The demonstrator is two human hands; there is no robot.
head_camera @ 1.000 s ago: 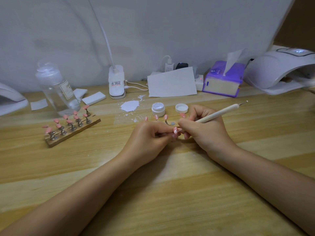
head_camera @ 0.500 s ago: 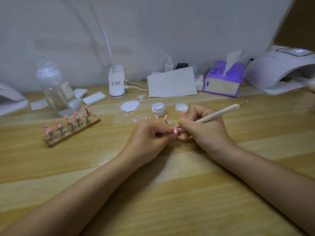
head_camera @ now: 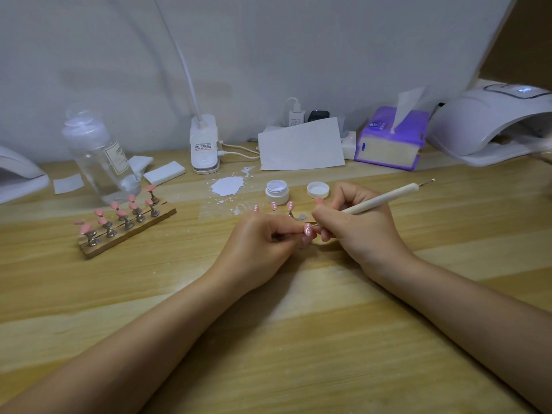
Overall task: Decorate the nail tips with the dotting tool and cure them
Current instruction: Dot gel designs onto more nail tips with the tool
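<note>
Two bare forearms reach over a wooden table [head_camera: 298,339] and meet at its middle. The left hand [head_camera: 257,243] has its fingers curled together, pinching the stand of a pink nail tip [head_camera: 308,229] that carries white dots. The right hand [head_camera: 358,225] grips a dotting tool [head_camera: 385,199] like a pen, fingers closed round the pale shaft; the near point touches the held nail tip, and the far metal point sticks up to the right.

Just beyond the hands, three more dotted pink tips [head_camera: 274,206] stand in a row on the table. Behind them sit an open white jar [head_camera: 277,191] and its lid [head_camera: 318,190], side by side, with a splash of white paint [head_camera: 227,186] to their left.

Farther left, a wooden rack [head_camera: 125,231] holds two rows of plain pink tips on metal stands, and a clear bottle [head_camera: 101,162] stands just behind it.

Along the back wall are a clip lamp base [head_camera: 204,144], a sheet of white paper [head_camera: 301,144], a purple tissue box [head_camera: 391,138] and, at far right, a white curing lamp [head_camera: 490,121] with a lit display on top.
</note>
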